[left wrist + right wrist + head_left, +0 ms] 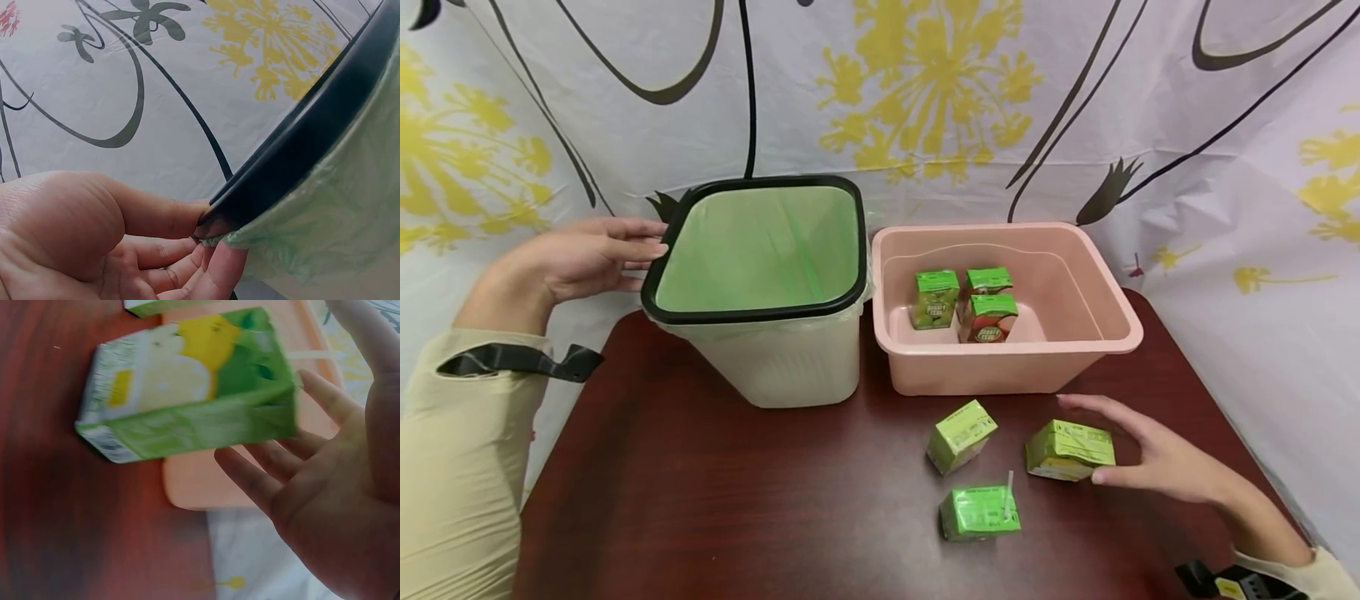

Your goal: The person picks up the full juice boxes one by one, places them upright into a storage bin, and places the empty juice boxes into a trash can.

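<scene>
My left hand (597,258) is at the left side of a pale trash bin (775,354) that has a black rim and a green plastic liner. In the left wrist view, its thumb and fingers pinch the black rim (281,150) and the edge of the liner (325,206). My right hand (1157,454) is spread beside a green juice box (1070,450) with lemons printed on it. In the right wrist view, the fingers (250,478) reach behind the end of this lemon juice box (194,387), the thumb standing apart from it.
A pink tub (985,372) behind the boxes holds three small juice cartons (936,300). On the dark red table (737,500) lie a yellow-green carton (961,437) and a bright green carton (977,512) with a straw. A patterned cloth (820,83) hangs behind.
</scene>
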`<state>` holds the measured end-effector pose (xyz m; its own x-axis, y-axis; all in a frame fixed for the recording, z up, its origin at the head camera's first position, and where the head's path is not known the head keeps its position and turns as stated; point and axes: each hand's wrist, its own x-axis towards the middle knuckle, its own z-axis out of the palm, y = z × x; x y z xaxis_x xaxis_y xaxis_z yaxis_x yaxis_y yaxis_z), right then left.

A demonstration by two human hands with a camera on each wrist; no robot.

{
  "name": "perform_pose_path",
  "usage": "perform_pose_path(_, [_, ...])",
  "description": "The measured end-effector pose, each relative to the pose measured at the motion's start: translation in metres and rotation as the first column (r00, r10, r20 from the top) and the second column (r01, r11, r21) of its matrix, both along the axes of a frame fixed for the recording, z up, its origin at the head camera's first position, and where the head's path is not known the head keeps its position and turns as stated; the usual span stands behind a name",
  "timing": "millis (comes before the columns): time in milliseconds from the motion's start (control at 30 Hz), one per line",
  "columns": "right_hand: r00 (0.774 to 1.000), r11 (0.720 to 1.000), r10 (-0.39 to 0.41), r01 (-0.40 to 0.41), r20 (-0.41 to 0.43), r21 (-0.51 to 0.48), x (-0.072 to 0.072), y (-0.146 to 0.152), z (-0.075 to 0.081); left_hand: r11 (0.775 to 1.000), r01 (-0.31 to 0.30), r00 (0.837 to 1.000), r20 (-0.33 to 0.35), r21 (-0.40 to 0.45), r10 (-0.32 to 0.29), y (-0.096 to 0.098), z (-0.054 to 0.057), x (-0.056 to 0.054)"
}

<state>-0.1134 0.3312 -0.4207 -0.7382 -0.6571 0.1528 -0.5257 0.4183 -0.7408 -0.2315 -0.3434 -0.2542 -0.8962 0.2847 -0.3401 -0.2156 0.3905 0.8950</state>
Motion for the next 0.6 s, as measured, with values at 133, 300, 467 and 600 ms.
perform_pose_path(133, [0.999,1.0,-0.023,0.023,0.032,0.009,0.0,-0.004,-0.012,1.0,-0.003,1.0,0.011,0.013,0.003,0.0,-0.001,0.0])
perform_pose_path(300, [0.998,1.0,-0.026,0.027,0.062,-0.007,-0.002,-0.007,-0.025,1.0,-0.001,1.0,0.019,0.027,0.0,-0.001,-0.003,-0.001])
perform_pose_path(467, [0.993,0.999,-0.051,0.051,0.104,0.004,-0.003,-0.008,-0.031,0.999,-0.01,1.0,0.024,0.039,0.009,-0.002,-0.003,-0.002])
perform_pose_path(600, [0.995,0.999,-0.045,0.044,0.088,0.01,-0.004,-0.01,-0.03,0.999,-0.005,1.0,0.024,0.038,0.004,-0.002,-0.002,-0.001])
